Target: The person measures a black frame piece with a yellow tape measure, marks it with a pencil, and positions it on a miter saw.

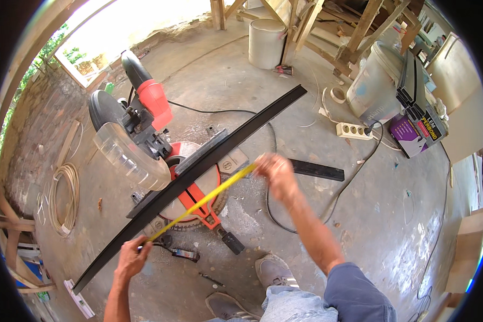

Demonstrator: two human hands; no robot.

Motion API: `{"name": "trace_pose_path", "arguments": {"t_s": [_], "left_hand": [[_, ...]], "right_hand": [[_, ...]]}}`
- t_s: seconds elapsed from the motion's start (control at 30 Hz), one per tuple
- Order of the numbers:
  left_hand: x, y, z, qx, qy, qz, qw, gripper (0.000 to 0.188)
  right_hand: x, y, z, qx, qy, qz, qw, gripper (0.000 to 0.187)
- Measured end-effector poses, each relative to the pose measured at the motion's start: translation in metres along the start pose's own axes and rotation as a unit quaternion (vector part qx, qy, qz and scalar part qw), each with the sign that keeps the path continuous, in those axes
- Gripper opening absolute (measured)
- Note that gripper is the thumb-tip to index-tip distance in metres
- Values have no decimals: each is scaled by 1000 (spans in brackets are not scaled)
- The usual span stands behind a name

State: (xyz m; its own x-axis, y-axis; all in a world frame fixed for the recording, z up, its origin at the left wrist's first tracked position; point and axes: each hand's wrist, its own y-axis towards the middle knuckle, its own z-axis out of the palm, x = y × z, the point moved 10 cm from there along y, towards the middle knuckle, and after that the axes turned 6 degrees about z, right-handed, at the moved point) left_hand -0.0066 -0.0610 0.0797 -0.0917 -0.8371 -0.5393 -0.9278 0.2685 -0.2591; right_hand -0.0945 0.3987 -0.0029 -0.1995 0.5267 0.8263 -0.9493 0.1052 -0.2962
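My left hand (130,257) is closed on the lower left end of a yellow tape measure (203,202). The tape stretches up to my right hand (276,173), whose slightly blurred fingers pinch its other end. It runs slantwise beside a long black strip (220,148) that lies across the base of a red and black miter saw (154,103). The saw's head is raised, with its clear blade guard (134,155) left of the strip. Just beyond my right hand, a shorter black piece (319,170) lies on the floor.
A black cable curves across the floor to a white power strip (354,130). Buckets (266,45) and a purple box (413,131) stand farther back. Coiled cable (64,198) lies at left. A small tool (185,254) and a thin rod (211,279) rest near my shoes.
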Motion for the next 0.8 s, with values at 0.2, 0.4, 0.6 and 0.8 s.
{"name": "trace_pose_path", "arguments": {"t_s": [0.2, 0.4, 0.6, 0.8], "left_hand": [[63, -11, -10, -53, -60, -3, 997, 15], [30, 17, 25, 6, -37, 3, 999, 22], [5, 25, 8, -56, -14, 11, 998, 10], [59, -8, -14, -169, 40, 18, 985, 9]], "right_hand": [[68, 57, -133, -246, 55, -126, 959, 21], [-45, 27, -13, -176, -66, -2, 982, 24], [-17, 62, -27, -234, -131, -89, 959, 32], [25, 111, -68, -317, -172, -115, 926, 34]]}}
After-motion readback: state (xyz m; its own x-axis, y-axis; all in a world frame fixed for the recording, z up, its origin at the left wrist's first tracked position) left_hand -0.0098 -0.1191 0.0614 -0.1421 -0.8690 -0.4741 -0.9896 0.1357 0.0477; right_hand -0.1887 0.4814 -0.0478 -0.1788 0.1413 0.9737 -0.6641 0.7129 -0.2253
